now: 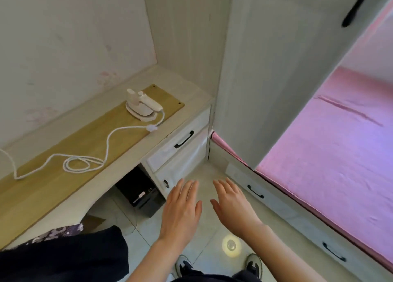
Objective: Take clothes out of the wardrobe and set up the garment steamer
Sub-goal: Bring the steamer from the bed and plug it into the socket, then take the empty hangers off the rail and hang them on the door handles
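Observation:
A small white garment steamer stands on the wooden desk top at the left, against the wall. Its white cord trails in loops across the desk toward the left edge. The tall pale wardrobe rises in the middle, with a black handle at the top right. My left hand and my right hand hover side by side, palms down and fingers spread, low over the floor in front of the wardrobe. Neither hand holds anything. No clothes are visible.
White drawers with black handles sit under the desk's right end. A black box stands under the desk. A bed with a pink sheet and drawers below fills the right. Dark fabric lies at the lower left. My shoes stand on pale tiles.

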A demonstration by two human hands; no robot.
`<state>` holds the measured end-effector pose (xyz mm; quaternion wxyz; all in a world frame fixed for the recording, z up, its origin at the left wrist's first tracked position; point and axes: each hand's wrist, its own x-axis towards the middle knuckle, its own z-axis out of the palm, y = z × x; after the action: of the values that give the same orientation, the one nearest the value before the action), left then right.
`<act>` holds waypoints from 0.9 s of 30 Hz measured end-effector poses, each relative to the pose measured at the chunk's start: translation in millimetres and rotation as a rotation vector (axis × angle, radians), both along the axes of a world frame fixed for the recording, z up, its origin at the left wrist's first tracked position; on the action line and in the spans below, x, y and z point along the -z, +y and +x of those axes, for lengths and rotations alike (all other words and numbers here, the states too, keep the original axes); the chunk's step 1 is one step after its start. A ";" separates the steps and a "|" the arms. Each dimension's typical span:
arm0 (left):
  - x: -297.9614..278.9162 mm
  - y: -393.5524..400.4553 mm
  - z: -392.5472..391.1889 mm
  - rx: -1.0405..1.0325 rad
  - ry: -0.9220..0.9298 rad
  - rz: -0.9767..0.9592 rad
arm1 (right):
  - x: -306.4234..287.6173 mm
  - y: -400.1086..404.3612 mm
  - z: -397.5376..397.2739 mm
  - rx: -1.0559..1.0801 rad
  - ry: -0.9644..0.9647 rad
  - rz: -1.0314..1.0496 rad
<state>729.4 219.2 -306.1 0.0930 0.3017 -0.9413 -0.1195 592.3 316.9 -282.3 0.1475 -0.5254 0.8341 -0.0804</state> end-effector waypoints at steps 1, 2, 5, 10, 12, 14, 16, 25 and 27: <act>0.0 9.3 -11.2 0.021 -0.001 -0.006 | 0.4 13.2 -8.2 0.021 -0.006 0.004; 0.5 15.6 -19.5 0.035 -0.003 -0.008 | -0.5 21.9 -14.4 0.036 -0.005 0.001; -1.1 46.7 -56.2 0.076 -0.008 -0.007 | -2.0 60.9 -43.4 0.091 0.002 -0.015; -3.3 114.2 -129.1 0.125 0.008 0.043 | 0.2 137.4 -106.8 0.168 0.028 -0.026; -2.4 141.5 -158.7 0.143 0.009 0.059 | 4.2 166.2 -132.8 0.184 0.036 -0.021; -0.9 167.3 -187.1 0.154 0.010 0.057 | 8.3 192.7 -158.0 0.190 0.036 -0.015; 2.8 190.7 -213.2 0.161 0.020 0.064 | 10.6 216.0 -181.2 0.191 0.055 -0.018; -5.6 250.2 -289.5 0.217 0.033 0.007 | 0.6 275.2 -265.0 0.254 0.054 -0.046; -7.2 246.9 -304.4 0.221 0.032 -0.019 | -0.3 276.2 -281.0 0.266 0.041 -0.062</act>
<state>425.0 466.2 -298.9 0.0969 0.1932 -0.9683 -0.1249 311.3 593.1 -282.0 0.1021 -0.4162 0.8963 -0.1141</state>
